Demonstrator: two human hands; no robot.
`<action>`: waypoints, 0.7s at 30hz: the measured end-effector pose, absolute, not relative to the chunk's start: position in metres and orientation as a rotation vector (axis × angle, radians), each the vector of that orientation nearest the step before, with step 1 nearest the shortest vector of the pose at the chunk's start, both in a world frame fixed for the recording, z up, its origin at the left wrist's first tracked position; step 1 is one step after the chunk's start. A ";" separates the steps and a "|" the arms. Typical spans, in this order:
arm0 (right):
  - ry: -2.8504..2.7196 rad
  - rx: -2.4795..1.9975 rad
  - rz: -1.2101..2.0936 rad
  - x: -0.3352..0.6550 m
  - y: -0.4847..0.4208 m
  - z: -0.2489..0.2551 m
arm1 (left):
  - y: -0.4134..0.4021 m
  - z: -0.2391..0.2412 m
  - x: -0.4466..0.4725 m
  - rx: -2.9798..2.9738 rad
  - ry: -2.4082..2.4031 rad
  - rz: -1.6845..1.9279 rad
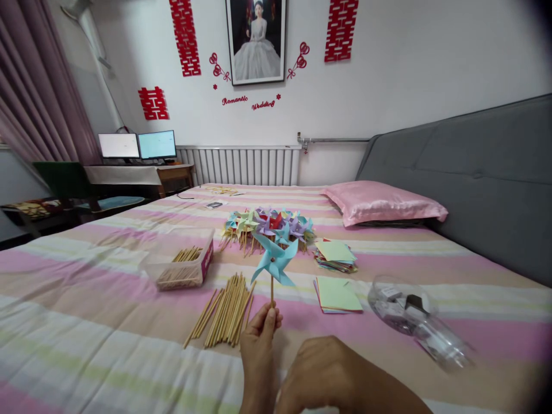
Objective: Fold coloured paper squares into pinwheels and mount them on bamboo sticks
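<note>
A light blue paper pinwheel [276,261] stands upright on its thin wooden stick. My left hand [261,330] is closed around the lower part of that stick, thumb toward me. In front and to the right, my right hand [325,368] shows its back. Its fingers bend downward out of sight, so whether they hold anything is hidden. Loose wooden sticks [228,313] lie in a heap just left of my left hand. Behind the held pinwheel, finished pinwheels in blue, purple, green and red [297,225] are piled together.
Left of the pile stands a clear plastic box [207,261] with more sticks. Two stacks of square coloured paper, a nearer stack [338,296] and a farther stack [335,253], lie to the right. Beyond them are clear plastic containers [388,313] and a pink pillow [383,204] on the striped bed.
</note>
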State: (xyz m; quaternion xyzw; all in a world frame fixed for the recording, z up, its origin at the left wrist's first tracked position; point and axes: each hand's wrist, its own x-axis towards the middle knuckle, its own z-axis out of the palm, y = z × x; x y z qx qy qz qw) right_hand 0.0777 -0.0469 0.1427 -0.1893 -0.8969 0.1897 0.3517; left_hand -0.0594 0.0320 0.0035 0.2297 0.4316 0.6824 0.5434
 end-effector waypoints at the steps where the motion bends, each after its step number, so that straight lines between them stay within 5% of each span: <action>1: -2.280 -0.528 0.482 0.077 -0.047 0.143 | 0.031 0.004 -0.060 0.545 1.021 1.603; 21: -1.707 -1.234 0.506 0.078 -0.012 0.114 | 0.027 0.002 -0.056 0.557 0.997 1.628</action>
